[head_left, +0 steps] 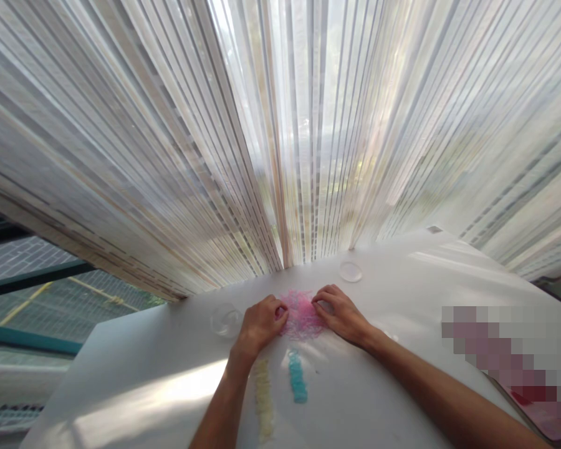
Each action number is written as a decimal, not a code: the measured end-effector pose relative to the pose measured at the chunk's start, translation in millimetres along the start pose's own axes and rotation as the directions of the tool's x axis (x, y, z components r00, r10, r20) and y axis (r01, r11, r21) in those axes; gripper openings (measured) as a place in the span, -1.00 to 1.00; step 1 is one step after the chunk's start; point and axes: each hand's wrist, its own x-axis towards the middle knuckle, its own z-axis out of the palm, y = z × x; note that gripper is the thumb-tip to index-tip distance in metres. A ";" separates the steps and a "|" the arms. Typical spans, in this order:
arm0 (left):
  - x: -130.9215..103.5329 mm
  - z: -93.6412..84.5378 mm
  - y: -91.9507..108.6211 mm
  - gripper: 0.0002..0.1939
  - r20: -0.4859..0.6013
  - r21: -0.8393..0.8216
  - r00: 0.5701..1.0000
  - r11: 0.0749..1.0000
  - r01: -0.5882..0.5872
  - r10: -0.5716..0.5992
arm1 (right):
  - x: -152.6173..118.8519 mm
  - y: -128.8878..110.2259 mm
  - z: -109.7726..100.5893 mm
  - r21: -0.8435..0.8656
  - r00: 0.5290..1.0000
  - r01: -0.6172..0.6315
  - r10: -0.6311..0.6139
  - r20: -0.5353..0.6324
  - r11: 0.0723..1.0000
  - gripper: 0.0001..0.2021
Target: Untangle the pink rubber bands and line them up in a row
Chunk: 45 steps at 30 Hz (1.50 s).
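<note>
A loose, stringy pink pile (pixel 303 317) lies on the white table between my hands. My left hand (pixel 262 321) is at its left edge, thumb and fingertips closed together on some of the pink material. On the right edge, my right hand (pixel 339 312) has its fingertips pinched at the pink strands. Nearer to me are a crinkled turquoise strip (pixel 297 377) and a longer pale yellow strip (pixel 263 402), both lying flat. A clear round dish (pixel 225 320) stands left of my left hand. Beyond my right hand lies a clear round lid or dish (pixel 351 271).
The white table (pixel 154 355) reaches a striped sheer curtain (pixel 280 156) along its far edge. A flat device with a pink surface (pixel 549 419), partly blurred out, is at the right. Brick paving (pixel 23 259) shows outside at the left.
</note>
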 end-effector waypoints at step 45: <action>-1.3 -1.0 -4.8 -0.78 -0.037 -0.039 0.998 0.998 -0.047 0.046 | -2.8 -13.4 3.6 0.057 0.991 0.136 -0.135 -0.023 0.989 -0.92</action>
